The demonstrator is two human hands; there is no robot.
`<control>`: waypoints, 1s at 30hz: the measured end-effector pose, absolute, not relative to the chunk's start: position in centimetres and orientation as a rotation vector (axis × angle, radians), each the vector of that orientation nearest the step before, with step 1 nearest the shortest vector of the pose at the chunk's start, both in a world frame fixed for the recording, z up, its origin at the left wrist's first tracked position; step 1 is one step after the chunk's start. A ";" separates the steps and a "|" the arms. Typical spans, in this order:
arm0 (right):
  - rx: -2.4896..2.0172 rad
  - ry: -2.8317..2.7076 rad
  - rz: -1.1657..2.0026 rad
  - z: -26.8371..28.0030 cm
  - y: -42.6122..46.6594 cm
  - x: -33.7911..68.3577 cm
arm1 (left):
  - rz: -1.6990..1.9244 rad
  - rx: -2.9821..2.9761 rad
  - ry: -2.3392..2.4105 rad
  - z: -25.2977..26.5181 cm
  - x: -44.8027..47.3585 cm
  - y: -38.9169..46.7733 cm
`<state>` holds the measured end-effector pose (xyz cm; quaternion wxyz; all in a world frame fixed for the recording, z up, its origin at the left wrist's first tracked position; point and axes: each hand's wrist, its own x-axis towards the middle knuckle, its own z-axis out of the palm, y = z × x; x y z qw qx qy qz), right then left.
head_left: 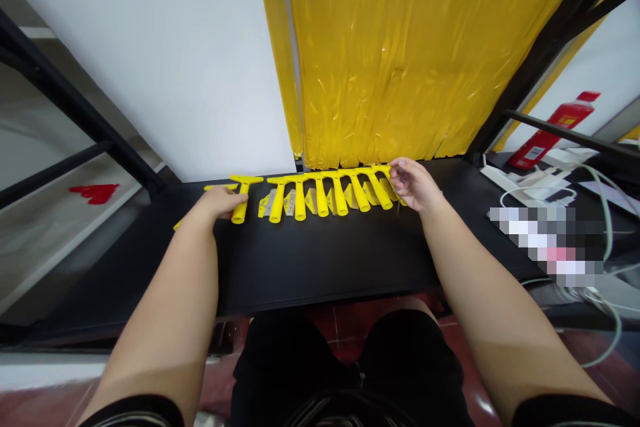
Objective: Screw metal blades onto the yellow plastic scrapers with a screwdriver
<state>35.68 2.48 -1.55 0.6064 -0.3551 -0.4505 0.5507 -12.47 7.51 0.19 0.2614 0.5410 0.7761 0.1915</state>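
Several yellow T-shaped scrapers [341, 197] lie side by side in a row on the black table, crossbars at the back and handles toward me. Small silver-and-yellow blade-like pieces [290, 203] show between the handles. At the row's left, apart from the others, my left hand [223, 202] is closed around the handle of one yellow T-shaped scraper [241, 200]. More yellow pieces show behind and left of that hand, partly hidden. My right hand [414, 185] is at the row's right end, fingers curled together by the last crossbar; what they pinch, if anything, is hidden.
The black table [320, 260] runs along a white panel [200, 67] and yellow plastic sheeting [390, 60]. On the right are a red bottle [550, 133], white cables [607, 200] and a blurred-out item [550, 243]. Black frame bars [75, 93] rise at both sides.
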 end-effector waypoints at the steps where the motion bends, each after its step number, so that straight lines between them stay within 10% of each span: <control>1: -0.811 -1.028 1.270 -1.4 2.5 35.9 | 0.506 1.477 2.091 -0.1 -12.5 7.3; 30: -0.762 -0.895 1.303 -2.0 3.2 39.1 | 0.599 1.723 2.049 -1.8 -11.1 6.2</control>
